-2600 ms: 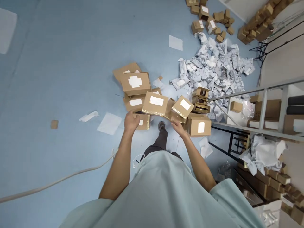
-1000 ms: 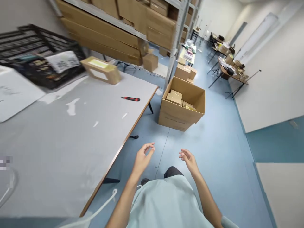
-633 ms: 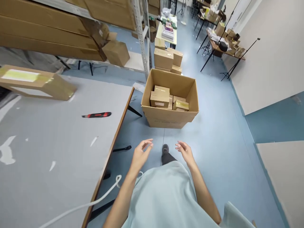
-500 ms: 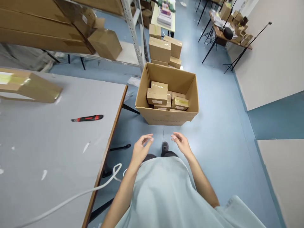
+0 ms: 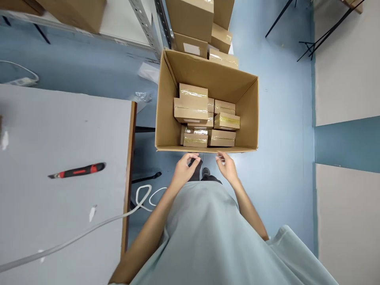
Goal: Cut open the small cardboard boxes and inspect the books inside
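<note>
The open carton (image 5: 213, 75) stands on the blue floor (image 5: 282, 118) straight ahead, its mouth facing up toward the camera. To its left is the grey table (image 5: 97, 130), with a strip of floor between the two, and behind it several taped boxes (image 5: 190, 19) are piled one on another. Inside the carton lie smaller boxes (image 5: 222, 137), taped shut: a taller heap on the left with a plain brown box (image 5: 191, 109) near its top, and lower ones toward the right, among them a box with yellowish tape (image 5: 227, 122). The carton looks partly filled rather than full: the boxes within sit below the rim, bare wall rises above them, and the top is unsealed. The left hand (image 5: 183, 171) is at the near rim, left of its middle, fingers curved and thumb drawn close to them, with nothing visible between. The right hand (image 5: 228, 168) is at the same rim, farther right, fingers loosely bent and holding nothing that shows. The carton thus lies just beyond both hands, in front of the fingertips; no grip on the cardboard shows, and whether the fingertips brush the rim cannot be told. Well apart from them, on the table, lie a red-and-black cutter (image 5: 77, 171) and, smaller yet, a white scrap (image 5: 92, 213).
</note>
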Motion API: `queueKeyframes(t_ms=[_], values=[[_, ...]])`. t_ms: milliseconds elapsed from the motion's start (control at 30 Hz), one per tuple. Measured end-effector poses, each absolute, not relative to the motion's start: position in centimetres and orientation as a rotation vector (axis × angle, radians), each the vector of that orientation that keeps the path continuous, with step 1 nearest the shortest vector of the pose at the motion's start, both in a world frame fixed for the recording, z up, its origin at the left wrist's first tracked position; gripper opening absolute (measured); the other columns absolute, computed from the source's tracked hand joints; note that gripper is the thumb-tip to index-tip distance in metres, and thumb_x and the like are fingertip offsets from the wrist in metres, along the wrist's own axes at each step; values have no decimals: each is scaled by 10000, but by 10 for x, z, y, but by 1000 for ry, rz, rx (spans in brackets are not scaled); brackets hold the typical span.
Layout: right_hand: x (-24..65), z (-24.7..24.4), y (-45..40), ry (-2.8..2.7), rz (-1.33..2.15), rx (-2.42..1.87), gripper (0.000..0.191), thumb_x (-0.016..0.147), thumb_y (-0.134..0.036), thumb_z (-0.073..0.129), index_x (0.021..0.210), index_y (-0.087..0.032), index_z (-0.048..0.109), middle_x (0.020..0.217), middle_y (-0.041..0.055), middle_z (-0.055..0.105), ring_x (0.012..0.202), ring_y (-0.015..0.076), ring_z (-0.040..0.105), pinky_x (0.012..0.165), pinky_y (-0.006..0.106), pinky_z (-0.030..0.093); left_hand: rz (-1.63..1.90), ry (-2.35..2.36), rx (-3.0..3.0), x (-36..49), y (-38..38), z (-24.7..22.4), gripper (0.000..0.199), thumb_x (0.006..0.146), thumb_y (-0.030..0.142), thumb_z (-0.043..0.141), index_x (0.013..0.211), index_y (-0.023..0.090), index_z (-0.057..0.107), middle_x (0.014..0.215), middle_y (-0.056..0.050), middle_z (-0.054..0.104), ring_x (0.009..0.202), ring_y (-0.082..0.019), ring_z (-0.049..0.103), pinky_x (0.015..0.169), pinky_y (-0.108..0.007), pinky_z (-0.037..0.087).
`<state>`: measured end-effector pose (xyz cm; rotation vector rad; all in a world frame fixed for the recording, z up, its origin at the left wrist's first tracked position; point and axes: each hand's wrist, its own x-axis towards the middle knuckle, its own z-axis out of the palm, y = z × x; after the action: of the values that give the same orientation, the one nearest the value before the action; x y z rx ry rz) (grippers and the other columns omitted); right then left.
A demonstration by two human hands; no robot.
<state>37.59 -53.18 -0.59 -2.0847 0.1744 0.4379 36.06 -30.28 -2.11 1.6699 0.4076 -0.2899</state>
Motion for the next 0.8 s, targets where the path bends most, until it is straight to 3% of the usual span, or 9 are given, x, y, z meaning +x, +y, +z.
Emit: queueKeyframes(t_ms=[167, 333, 433, 533, 600, 700, 800], values=[[419, -32, -519, 153, 562, -2332, 436, 1125, -365, 576, 1495, -202, 739, 1426, 194, 783, 1289, 348, 771, 1183, 519, 595, -320, 344, 1779, 424, -279, -56, 321, 954, 584, 662, 988, 266, 694, 1286, -127, 832, 1267, -322, 774, 1234, -519, 549], [478, -69, -498, 91, 639, -2351, 454, 1134, -376, 587, 1524, -189, 726, 1431, 206, 777, 1329, 365, 760, 1194, 517, 587, -370, 429, 1856, 478, -261, -107, 273, 993, 505, 670, 1053, 244, 725, 1302, -146, 810, 1307, -327, 748, 1260, -509, 521], [524, -107, -486, 115, 660, -2281, 433, 1129, -392, 604, 1491, -198, 742, 1423, 188, 793, 1296, 342, 777, 1200, 502, 588, -349, 600, 1897, 514, -249, -144, 361, 969, 429, 733, 1249, 201, 729, 1424, -199, 746, 1436, -370, 683, 1307, -531, 491], [572, -161, -473, 227, 738, -2218, 483, 1102, -428, 630, 1497, -168, 728, 1439, 209, 796, 1296, 365, 784, 1218, 557, 584, -318, 816, 1910, 551, -236, -187, 567, 938, 340, 798, 1452, 147, 655, 1625, -263, 619, 1600, -405, 556, 1396, -560, 399], [599, -201, -465, 288, 777, -2196, 595, 1069, -465, 682, 1557, -124, 682, 1548, 259, 739, 1439, 414, 715, 1290, 617, 521, -321, 901, 1893, 574, -228, -220, 699, 917, 291, 834, 1543, 96, 591, 1725, -305, 518, 1683, -424, 462, 1441, -564, 331], [626, -259, -455, 321, 816, -2166, 845, 1005, -481, 786, 1687, -41, 551, 1797, 321, 485, 1708, 459, 444, 1410, 640, 359, -331, 946, 1871, 601, -215, -273, 854, 870, 236, 885, 1620, 53, 521, 1815, -326, 401, 1762, -435, 336, 1476, -544, 264], [636, -305, -454, 335, 831, -2121, 1025, 963, -539, 842, 1767, -39, 448, 1865, 294, 385, 1771, 439, 329, 1444, 621, 298, -324, 950, 1874, 615, -202, -322, 937, 870, 235, 888, 1684, 58, 459, 1803, -318, 436, 1738, -437, 392, 1467, -565, 291]])
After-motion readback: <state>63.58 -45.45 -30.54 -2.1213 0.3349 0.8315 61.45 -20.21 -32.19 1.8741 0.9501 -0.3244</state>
